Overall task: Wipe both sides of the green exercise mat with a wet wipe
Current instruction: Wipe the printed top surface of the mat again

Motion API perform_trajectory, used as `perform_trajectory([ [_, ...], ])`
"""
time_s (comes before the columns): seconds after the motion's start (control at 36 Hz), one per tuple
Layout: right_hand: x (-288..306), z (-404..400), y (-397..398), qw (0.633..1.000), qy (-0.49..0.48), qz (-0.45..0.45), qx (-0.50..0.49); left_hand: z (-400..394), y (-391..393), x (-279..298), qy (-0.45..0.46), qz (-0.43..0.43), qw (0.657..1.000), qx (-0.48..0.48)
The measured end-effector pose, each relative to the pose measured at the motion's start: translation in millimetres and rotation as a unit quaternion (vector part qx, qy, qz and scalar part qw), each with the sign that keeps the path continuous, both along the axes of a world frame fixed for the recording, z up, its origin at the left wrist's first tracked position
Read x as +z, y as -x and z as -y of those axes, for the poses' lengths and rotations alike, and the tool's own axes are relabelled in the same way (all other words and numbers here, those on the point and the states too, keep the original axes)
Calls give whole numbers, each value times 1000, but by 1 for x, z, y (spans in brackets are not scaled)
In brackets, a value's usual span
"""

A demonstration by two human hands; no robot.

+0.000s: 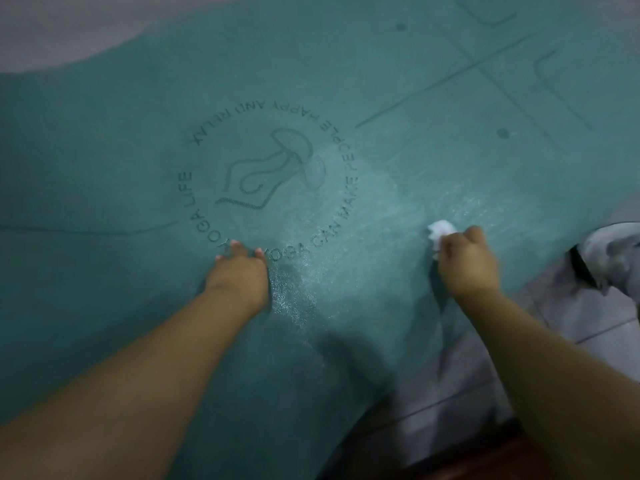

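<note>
The green exercise mat (104, 150) lies flat on the floor and fills most of the view, with a round printed logo in its middle. My left hand (239, 268) presses flat on the mat at the logo's near edge, fingers spread. My right hand (467, 261) grips a crumpled white wet wipe (440, 230) and holds it against the mat near its right edge. Wet, shiny streaks cover the mat between and beyond the two hands.
Grey floor tiles (588, 317) show past the mat's right edge and at the top left. A grey crumpled cloth-like thing (609, 258) lies on the tiles at the right. A dark wooden strip (485, 459) runs along the bottom.
</note>
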State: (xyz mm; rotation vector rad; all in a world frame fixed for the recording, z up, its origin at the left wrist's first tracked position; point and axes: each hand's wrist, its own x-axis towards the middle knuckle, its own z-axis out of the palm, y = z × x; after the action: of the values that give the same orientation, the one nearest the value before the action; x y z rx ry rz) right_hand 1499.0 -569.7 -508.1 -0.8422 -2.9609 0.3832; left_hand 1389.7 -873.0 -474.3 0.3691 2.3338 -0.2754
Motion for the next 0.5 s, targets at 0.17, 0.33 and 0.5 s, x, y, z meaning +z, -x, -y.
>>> perform_trajectory([
  [0.17,-6,75,-18,998,52,-31,-21,-18,-32,14,30,46,998,-20],
  [0.33,-14,117,-68,903,86,-23,420,-18,-68,18,18,85,996,-36],
  [0.5,1,56,-39,948,139,14,285,-9,-84,24,13,79,995,-60],
])
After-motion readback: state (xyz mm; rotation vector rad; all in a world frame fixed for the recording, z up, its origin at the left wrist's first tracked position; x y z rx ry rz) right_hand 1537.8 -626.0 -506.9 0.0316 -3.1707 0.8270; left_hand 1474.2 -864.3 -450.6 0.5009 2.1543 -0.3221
